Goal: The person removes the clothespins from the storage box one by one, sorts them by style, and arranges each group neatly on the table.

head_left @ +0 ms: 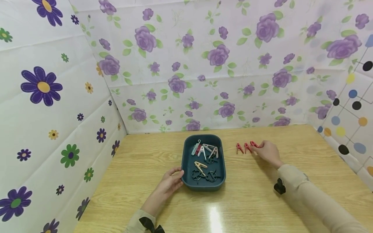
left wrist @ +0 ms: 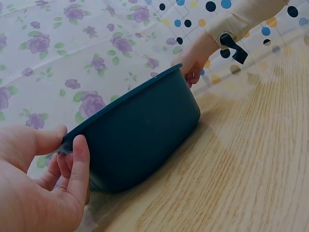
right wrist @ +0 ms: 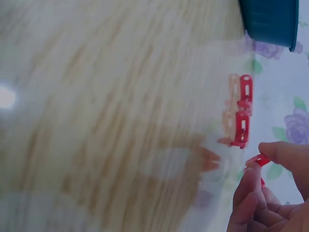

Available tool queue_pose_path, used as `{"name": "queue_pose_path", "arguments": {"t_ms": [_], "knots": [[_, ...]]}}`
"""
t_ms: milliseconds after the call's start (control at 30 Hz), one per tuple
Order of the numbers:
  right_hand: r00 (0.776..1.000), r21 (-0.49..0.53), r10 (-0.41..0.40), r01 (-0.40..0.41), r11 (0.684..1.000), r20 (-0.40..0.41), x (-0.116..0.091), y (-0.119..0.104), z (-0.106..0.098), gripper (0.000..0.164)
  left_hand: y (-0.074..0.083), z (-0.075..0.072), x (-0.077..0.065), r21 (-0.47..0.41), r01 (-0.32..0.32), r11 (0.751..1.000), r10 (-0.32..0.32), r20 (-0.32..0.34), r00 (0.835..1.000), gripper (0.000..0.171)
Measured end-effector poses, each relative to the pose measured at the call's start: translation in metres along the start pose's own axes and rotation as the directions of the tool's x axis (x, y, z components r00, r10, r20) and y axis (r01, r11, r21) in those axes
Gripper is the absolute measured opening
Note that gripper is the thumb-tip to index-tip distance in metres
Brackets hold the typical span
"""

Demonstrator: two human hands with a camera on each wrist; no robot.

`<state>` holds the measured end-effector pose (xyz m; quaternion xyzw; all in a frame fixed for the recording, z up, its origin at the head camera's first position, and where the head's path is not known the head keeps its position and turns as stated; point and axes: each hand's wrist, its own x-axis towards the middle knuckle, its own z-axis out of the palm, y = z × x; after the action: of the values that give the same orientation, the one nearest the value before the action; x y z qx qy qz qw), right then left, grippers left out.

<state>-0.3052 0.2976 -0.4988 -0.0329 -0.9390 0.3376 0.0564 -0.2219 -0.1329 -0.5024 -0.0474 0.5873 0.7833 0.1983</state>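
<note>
A dark teal plastic basin (head_left: pixel 204 187) stands on the table. At its left side my left hand (head_left: pixel 170 182) pinches the rim between thumb and fingers; the left wrist view shows this grip on the basin wall (left wrist: pixel 140 130). To the basin's right, my right hand (head_left: pixel 268 154) pinches a red clothespin (head_left: pixel 254 144) by its end. Two more red clothespins (head_left: pixel 239 148) (head_left: pixel 247 148) stand beside it in a row, seen end to end in the right wrist view (right wrist: pixel 242 128). Inside the basin lie a yellow clothespin (head_left: pixel 200 167), several pale clothespins (head_left: pixel 202 152) and dark ring-shaped clips (head_left: pixel 212 176).
The wooden table (head_left: pixel 250 200) reaches back to a wall covered in a purple-rose sheet (head_left: pixel 177 84). A flower-print sheet (head_left: pixel 43 123) hangs at the left, and a dotted one (head_left: pixel 349 129) at the right.
</note>
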Motion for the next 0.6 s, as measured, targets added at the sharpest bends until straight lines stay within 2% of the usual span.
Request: {"name": "queue_pose_path", "arguments": {"t_ms": [200,400,600], "knots": [[0.997,-0.032,0.066,-0.065,0.997,0.038,0.0,0.006,0.0,0.054,-0.002,-0.001,0.0,-0.007,0.002,1.0,-0.002,0.002,1.0,0.024],[0.996,-0.03,0.057,-0.055,0.998,0.063,0.0,0.009,0.0,0.056,-0.002,0.0,0.0,-0.006,0.006,1.0,-0.006,0.001,1.0,0.025],[0.994,-0.049,0.082,-0.079,0.996,0.069,0.001,0.011,-0.003,0.049,-0.001,0.0,0.0,0.0,0.002,1.0,-0.002,-0.004,1.0,0.03]]}}
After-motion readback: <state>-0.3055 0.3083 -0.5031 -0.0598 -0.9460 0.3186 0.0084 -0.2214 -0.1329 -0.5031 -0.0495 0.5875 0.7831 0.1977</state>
